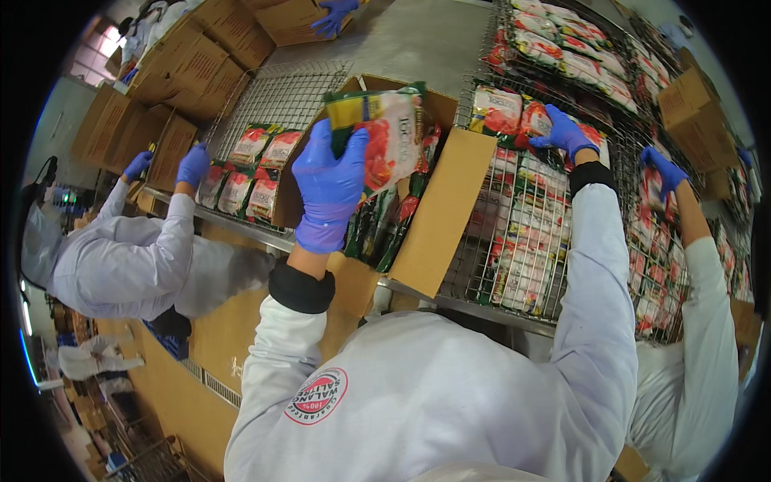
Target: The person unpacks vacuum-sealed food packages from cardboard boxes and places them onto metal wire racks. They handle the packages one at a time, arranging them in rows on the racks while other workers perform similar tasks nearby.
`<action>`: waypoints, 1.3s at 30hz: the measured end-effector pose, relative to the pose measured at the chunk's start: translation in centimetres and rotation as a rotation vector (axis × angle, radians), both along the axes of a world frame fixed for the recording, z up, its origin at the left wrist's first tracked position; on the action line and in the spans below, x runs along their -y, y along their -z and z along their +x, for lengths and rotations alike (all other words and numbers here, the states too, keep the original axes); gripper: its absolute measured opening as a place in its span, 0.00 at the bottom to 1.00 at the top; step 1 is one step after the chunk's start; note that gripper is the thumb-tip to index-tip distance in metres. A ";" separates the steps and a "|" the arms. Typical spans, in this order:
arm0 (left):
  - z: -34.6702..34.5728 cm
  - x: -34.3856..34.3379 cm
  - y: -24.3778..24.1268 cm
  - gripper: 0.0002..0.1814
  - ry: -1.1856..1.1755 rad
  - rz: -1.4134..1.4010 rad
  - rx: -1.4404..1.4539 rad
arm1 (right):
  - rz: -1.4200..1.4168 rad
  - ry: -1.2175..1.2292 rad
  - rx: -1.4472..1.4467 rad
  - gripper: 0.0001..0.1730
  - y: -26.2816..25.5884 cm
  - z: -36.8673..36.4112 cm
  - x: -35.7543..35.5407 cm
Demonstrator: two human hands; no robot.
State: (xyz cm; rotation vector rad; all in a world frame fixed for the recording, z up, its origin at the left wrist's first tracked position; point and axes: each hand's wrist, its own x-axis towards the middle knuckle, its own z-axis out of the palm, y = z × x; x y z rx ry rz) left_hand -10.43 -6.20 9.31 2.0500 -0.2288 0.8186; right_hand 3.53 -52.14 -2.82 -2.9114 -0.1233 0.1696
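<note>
My left hand (328,190), in a blue glove, grips a plastic food packet (391,141) with red, white, yellow and green printing. It holds this packet tilted above an open cardboard carton (449,211), whose near right flap is folded out. More packets (376,232) stand on edge inside the carton, partly hidden by my hand and the held one. To the right, my gloved right hand (566,134) has its fingers around a similar packet (533,119) on top of a wire basket (461,288). Rows of the same packets show through the basket's mesh.
At the left, a co-worker's gloved hands (194,164) are at another carton (171,153). Packets (238,190) lie in a wire tray between us. Another person's hand (662,172) reaches into baskets close on my right. Stacked cartons (181,66) line the far left.
</note>
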 end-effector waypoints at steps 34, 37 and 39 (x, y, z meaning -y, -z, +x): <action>-1.5 5.5 -2.2 0.38 0.838 -0.704 -0.217 | 0.975 -0.145 0.320 0.44 -19.7 -16.9 -19.8; -1.7 3.5 -5.2 0.29 0.557 -0.779 -0.134 | 0.862 -0.203 0.508 0.40 -19.4 -14.1 -21.4; -0.1 0.9 -4.0 0.24 0.346 -0.560 0.030 | 0.756 -0.116 0.709 0.41 -17.7 -11.7 -19.0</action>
